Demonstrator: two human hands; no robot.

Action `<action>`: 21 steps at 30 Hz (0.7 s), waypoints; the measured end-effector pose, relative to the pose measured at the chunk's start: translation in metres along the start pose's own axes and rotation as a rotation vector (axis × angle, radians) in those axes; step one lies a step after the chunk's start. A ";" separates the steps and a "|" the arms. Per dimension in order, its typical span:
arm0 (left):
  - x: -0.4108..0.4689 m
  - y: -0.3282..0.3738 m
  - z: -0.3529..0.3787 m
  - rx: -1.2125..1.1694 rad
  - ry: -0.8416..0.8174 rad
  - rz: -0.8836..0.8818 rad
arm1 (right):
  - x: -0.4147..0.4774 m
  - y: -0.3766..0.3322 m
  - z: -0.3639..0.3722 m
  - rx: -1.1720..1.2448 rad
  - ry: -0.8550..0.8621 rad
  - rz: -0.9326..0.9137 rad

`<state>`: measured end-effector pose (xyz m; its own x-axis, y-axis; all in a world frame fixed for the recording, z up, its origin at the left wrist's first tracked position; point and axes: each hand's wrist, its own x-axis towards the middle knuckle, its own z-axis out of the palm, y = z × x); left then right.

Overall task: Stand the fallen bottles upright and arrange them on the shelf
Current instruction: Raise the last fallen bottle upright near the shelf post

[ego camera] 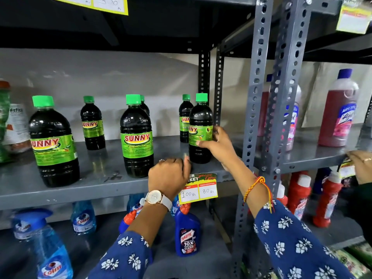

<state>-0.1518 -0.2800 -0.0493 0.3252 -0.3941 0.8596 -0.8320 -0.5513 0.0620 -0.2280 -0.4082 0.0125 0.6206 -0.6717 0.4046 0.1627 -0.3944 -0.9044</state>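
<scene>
Several dark Sunny bottles with green caps stand upright on the grey shelf (100, 178). My right hand (216, 146) grips the label of the rightmost front bottle (199, 119), which stands by the shelf post. My left hand (169, 176), wearing a watch, rests as a closed fist at the shelf's front edge, just left of that bottle's base, holding nothing that I can see. Other bottles stand at the front left (53, 141), front middle (136, 135) and back (92, 123). None lies on its side.
Slotted grey metal uprights (259, 97) divide this bay from the one to the right, where pink Lizol bottles (340, 111) stand. A yellow price tag (198, 190) hangs on the shelf edge. Blue Colin sprays (50, 248) and a Harpic bottle (187, 236) fill the shelf below. Another person's hand (362, 164) is at the right edge.
</scene>
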 end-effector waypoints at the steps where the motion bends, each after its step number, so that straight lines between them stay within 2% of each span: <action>1: 0.000 0.000 0.000 0.001 0.005 0.003 | 0.000 -0.001 -0.002 0.020 -0.018 0.004; 4: 0.000 -0.001 0.001 0.002 0.007 0.017 | -0.002 -0.001 -0.001 -0.021 -0.032 -0.027; 8: 0.000 -0.002 0.003 0.004 0.009 0.016 | -0.001 0.005 0.001 -0.071 0.033 -0.058; 13: 0.001 -0.002 0.003 0.003 0.015 0.022 | 0.001 0.009 0.005 0.076 -0.125 0.030; 18: 0.001 -0.002 0.004 0.017 0.015 0.018 | 0.003 0.015 0.014 -0.056 -0.010 -0.024; 21: 0.001 -0.002 0.004 0.021 0.015 0.012 | 0.007 0.015 0.011 -0.084 -0.033 0.017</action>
<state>-0.1481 -0.2822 -0.0504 0.3085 -0.3897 0.8678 -0.8261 -0.5620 0.0413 -0.2124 -0.4118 -0.0001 0.6478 -0.6582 0.3835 0.0878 -0.4355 -0.8959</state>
